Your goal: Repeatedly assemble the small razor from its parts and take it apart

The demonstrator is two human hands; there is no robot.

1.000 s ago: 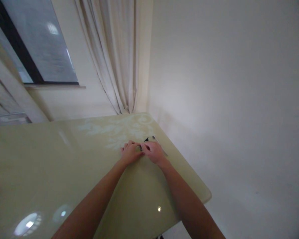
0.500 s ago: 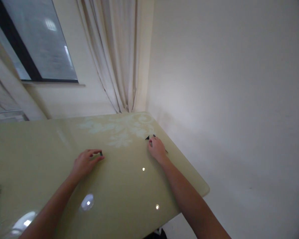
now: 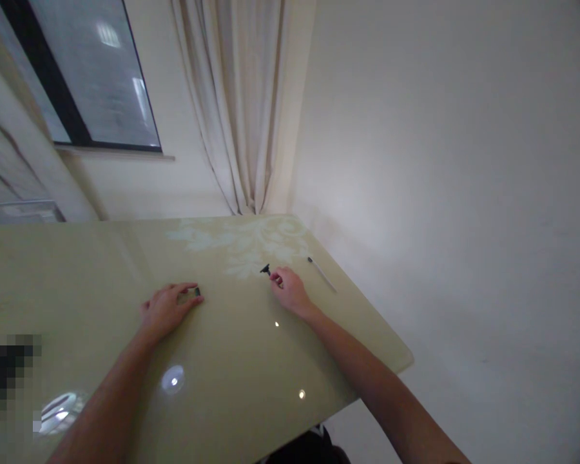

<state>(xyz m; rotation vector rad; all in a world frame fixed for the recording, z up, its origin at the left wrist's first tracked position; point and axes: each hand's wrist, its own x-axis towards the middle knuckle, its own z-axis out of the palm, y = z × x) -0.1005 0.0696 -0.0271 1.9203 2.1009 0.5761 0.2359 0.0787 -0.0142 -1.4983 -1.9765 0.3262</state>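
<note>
My left hand rests low over the table at centre left, thumb and forefinger pinched on a small dark block-like piece. What that piece is cannot be made out. Farther right, my right hand is closed on a small black T-shaped piece, whose head sticks out to the left of the fingertips. Its other end is hidden in the hand. To the right of this hand a thin white stick with a black tip lies slantwise on the table, untouched.
The glossy pale table has a white floral pattern near its far corner. A plain wall runs along its right side. Curtains and a window are behind it. A pixelated dark patch covers something at the left edge.
My right hand has moved left with the black T-shaped piece, uncovering the white stick. My left hand stays nearly in place, still pinching the dark piece. The view has shifted slightly.
</note>
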